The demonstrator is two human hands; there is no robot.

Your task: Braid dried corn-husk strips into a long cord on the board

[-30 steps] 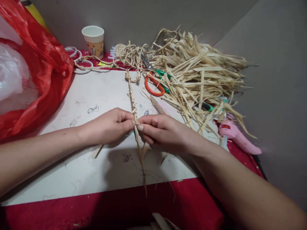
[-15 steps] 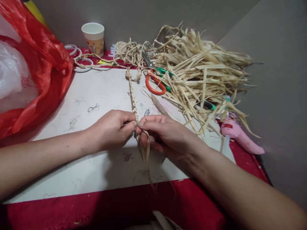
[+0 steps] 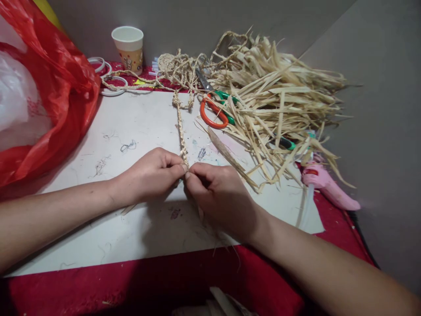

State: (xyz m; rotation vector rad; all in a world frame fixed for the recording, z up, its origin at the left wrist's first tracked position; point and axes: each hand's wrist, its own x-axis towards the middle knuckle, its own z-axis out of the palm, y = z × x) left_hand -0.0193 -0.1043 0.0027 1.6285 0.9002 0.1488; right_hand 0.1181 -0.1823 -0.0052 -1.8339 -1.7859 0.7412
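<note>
A thin braid of dry straw-coloured leaf strips (image 3: pixel 180 131) runs toward me down the white board (image 3: pixel 144 118). At its near end my left hand (image 3: pixel 158 173) pinches it between thumb and forefinger. My right hand (image 3: pixel 220 193) meets it there, thumb and fingers pinched on the strips at the braid's end. The fingertips of both hands touch or nearly touch. Most of the loose strip ends are hidden under my right hand. Beyond the board, the braid's far part joins a tangled heap of braided cord (image 3: pixel 184 72).
Orange-and-green scissors (image 3: pixel 213 112) lie against a large pile of dry leaf strips (image 3: pixel 279 87) at right. A pink glue gun (image 3: pixel 329 184) rests at the board's right edge. A paper cup (image 3: pixel 128 50), white rings (image 3: pixel 113 85) and a red plastic bag (image 3: pixel 75 101) stand to the left.
My right hand has turned over, back of the hand upward, and now covers the strips that hung below it. My left hand keeps its pinch, shifted slightly.
</note>
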